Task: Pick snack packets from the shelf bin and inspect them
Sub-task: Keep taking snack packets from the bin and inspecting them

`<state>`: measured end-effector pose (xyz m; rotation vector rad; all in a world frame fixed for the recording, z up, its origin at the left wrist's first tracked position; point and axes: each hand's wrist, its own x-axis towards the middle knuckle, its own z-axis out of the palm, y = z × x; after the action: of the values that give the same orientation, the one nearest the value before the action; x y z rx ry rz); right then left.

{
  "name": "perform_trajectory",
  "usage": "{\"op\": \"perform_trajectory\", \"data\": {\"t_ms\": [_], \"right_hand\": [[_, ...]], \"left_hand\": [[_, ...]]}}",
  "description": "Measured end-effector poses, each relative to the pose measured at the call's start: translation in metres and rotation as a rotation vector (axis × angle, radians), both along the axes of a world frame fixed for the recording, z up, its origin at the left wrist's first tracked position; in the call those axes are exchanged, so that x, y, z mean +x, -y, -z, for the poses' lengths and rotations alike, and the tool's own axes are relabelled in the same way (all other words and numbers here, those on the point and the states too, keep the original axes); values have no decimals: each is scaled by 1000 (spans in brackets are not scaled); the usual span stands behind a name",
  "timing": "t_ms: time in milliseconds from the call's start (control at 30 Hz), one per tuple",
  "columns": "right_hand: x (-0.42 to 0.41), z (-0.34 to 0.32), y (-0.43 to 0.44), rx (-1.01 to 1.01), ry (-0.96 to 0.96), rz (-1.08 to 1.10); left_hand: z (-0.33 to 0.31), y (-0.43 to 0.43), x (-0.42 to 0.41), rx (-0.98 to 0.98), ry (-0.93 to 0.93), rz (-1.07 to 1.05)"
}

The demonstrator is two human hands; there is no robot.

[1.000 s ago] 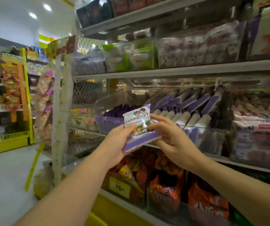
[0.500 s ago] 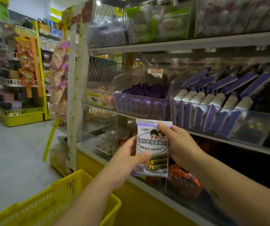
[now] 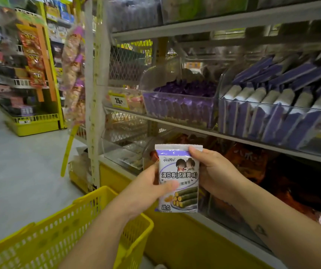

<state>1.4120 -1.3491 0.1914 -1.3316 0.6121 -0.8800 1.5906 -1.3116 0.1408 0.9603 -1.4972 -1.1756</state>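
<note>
Below the shelf bin (image 3: 278,121), one snack packet (image 3: 178,179) is held upright, front facing camera, gripped by left hand (image 3: 144,193) and right hand (image 3: 214,175). Picking judged done; inspection underway. Yellow basket (image 3: 62,235) sits below-left.
</note>
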Motion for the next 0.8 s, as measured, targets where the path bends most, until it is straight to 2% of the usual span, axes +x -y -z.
{"op": "perform_trajectory", "data": {"t_ms": [100, 267, 400, 533, 600, 667, 800], "right_hand": [[7, 9, -4, -7, 32, -5], [17, 15, -10, -11, 27, -1], [17, 23, -9, -25, -44, 14], [9, 32, -12, -11, -230, -127], [6, 36, -14, 43, -262, -179], [4, 37, -16, 69, -256, -168], [6, 36, -14, 158, -119, -86]], "left_hand": [[-2, -3, -2, -28, -196, -99], [-5, -4, -3, 36, -379, -241], [-8, -3, -2, 63, -445, -346], [-9, -3, -1, 105, -535, -380], [-10, -3, 0, 140, -570, -363], [-9, -4, 1, 178, -562, -311], [-7, -7, 7, 242, -345, -95]]}}
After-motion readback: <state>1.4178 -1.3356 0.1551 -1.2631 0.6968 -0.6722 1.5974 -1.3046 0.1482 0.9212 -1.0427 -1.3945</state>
